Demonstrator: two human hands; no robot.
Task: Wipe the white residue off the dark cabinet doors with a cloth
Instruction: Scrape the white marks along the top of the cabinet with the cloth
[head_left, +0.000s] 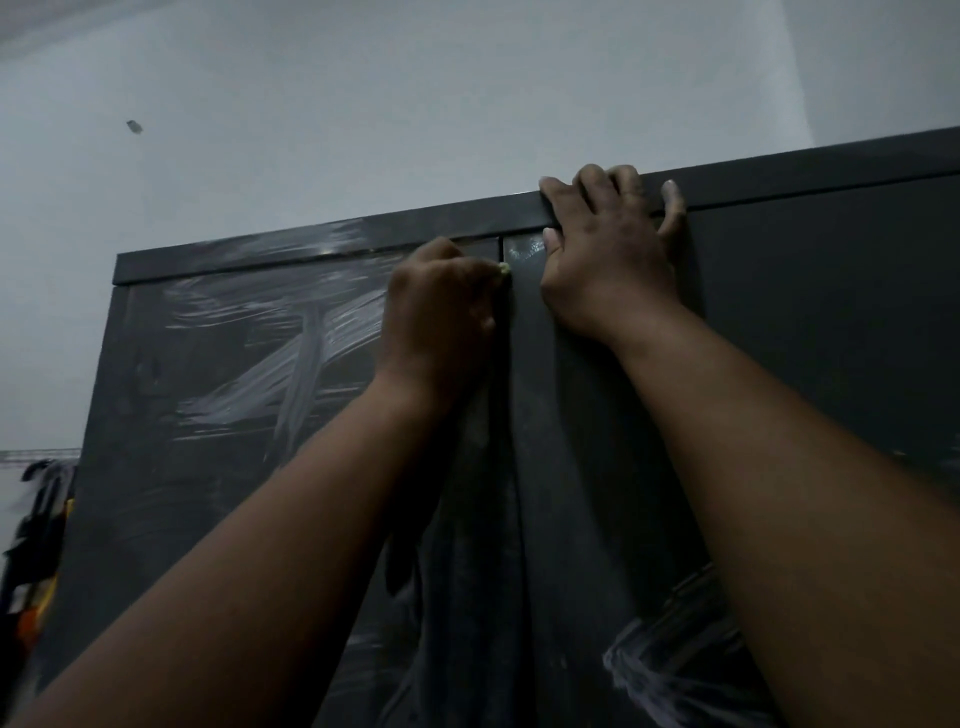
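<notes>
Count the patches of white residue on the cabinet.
4: the top strip, the left door, a small one by the right hand, and lower right. The arms may hide more.

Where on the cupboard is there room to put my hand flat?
Free: the right door, between the right hand and the picture's edge, and the left door's lower part below the white smears. Crowded: the seam at the top, where the left hand holds the cloth.
</notes>
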